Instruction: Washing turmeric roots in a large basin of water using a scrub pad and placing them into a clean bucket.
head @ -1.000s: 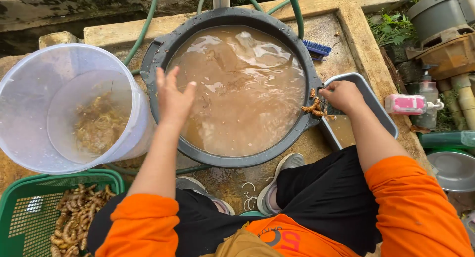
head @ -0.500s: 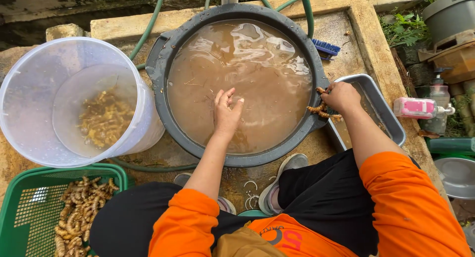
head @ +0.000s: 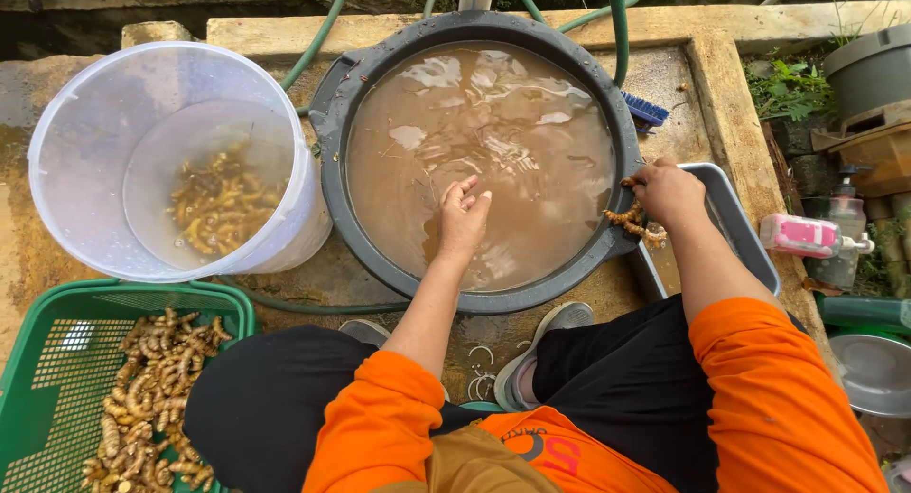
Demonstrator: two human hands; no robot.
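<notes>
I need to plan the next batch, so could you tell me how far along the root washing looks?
Done: washed roots sit in the clear bucket. In hand: the right hand grips a clump of roots at the rim of the basin of muddy water, and the left hand is over the water. Left: a pile of roots in the green basket.

Outdoors in daylight: a wet concrete slab (head: 683,85) with a raised rim, green hoses (head: 323,33) at the far side, weeds (head: 792,90) right.
</notes>
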